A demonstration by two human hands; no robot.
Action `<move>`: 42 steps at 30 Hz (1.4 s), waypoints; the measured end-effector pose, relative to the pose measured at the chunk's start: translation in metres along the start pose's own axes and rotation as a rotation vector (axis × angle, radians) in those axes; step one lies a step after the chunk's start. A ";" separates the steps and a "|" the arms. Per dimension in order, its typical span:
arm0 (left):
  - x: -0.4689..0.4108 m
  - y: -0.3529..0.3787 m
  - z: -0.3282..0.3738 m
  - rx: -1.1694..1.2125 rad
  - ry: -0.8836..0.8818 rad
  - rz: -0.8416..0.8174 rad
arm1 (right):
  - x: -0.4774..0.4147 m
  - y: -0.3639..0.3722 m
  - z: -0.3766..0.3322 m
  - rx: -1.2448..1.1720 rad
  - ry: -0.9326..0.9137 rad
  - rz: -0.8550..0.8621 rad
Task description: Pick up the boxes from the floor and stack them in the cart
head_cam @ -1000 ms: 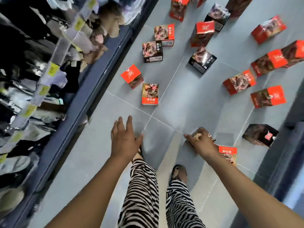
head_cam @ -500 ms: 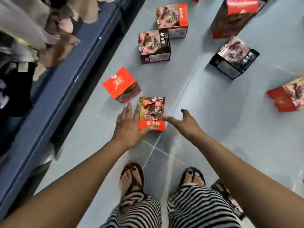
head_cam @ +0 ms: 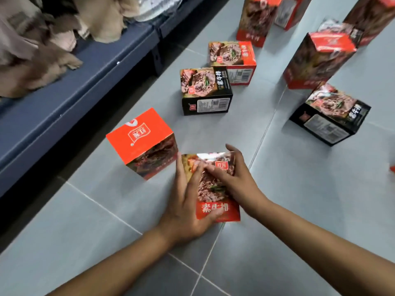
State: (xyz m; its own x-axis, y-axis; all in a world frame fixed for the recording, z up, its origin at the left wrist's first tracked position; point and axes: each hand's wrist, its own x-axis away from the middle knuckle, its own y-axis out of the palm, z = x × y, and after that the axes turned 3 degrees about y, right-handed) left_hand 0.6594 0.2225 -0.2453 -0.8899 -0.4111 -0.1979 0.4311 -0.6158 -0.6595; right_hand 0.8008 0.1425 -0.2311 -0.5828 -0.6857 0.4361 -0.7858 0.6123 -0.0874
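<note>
Both hands on one box. The near box (head_cam: 222,207) lies flat, photo face up w/ a red band at the near end, on the grey tiled floor (head_cam: 96,227) right in front of the person. Can't tell if it's off the tiles at all. Left hand (head_cam: 186,204) grips its left side: fingers run up the left edge & onto the face, thumb hooked over the red band. Right hand (head_cam: 235,180) grips from the right, fingers curled round the far-right corner, thumb across the picture, meeting the left fingers mid-face. Box is closed, contents not visible.

Just beside its far-left corner, a red-top box (head_cam: 139,135) stands upright, turned corner-on to the camera, flaps shut. Further out, a black box (head_cam: 205,90) lies flat w/ its barcode side facing near. A red box (head_cam: 232,56) lies flat right behind it, the two touching or nearly so. To the right, across a tile seam, a second black box (head_cam: 331,118) lies flat w/ a tall upright box (head_cam: 318,58) just behind. Another upright box (head_cam: 252,20) sits at the top edge. All closed.

Left side: a low dark blue shelf (head_cam: 74,88) carrying beige fabric goods (head_cam: 42,54), too blurred to say what exactly.
</note>
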 end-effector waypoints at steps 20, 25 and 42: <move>-0.023 -0.095 -0.021 -0.650 0.110 -0.034 | 0.015 -0.037 0.041 0.377 -0.435 -0.078; -0.064 -0.128 -0.044 -0.882 -0.103 -0.184 | 0.008 -0.036 0.044 0.385 -0.525 -0.050; -0.080 -0.112 -0.048 -0.746 -0.304 -0.090 | 0.028 0.011 0.067 0.294 -0.424 0.126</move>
State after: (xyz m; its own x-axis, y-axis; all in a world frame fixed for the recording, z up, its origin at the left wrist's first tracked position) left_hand 0.6755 0.3564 -0.1907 -0.7908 -0.6120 0.0141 0.0513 -0.0892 -0.9947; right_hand 0.7615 0.1039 -0.2796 -0.6611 -0.7502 0.0109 -0.6938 0.6058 -0.3895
